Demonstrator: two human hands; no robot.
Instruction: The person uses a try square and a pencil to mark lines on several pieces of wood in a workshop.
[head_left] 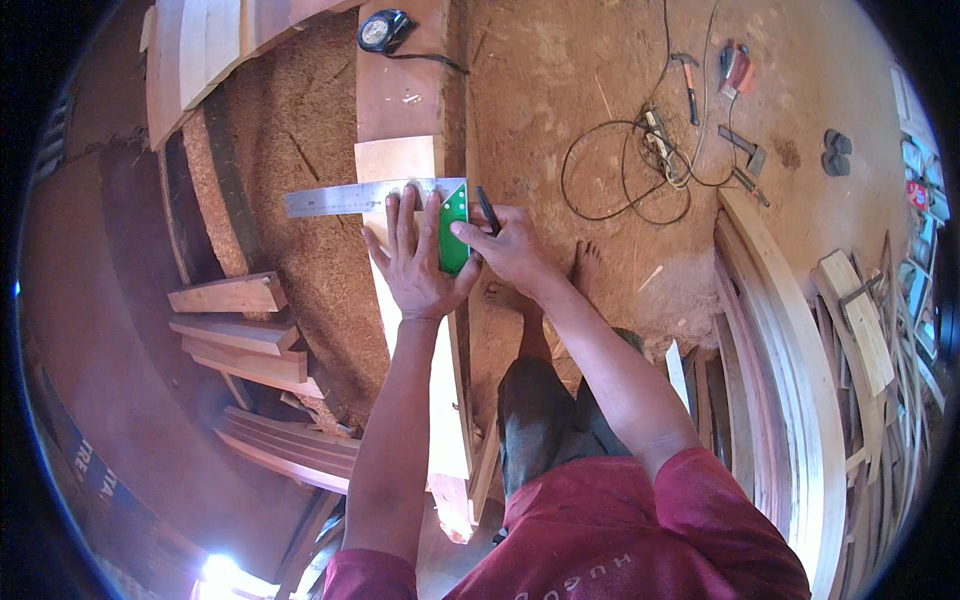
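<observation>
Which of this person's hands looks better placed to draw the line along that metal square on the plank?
Probably the right hand: it holds a dark pencil at the try square's green stock. The left hand lies flat, pinning the square to the plank.

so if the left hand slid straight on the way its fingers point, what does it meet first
The left hand lies flat on the plank, fingers pointing up the picture. Its fingertips already reach the steel ruler blade of the green-handled square, so that comes first; beyond it, bare plank.
</observation>
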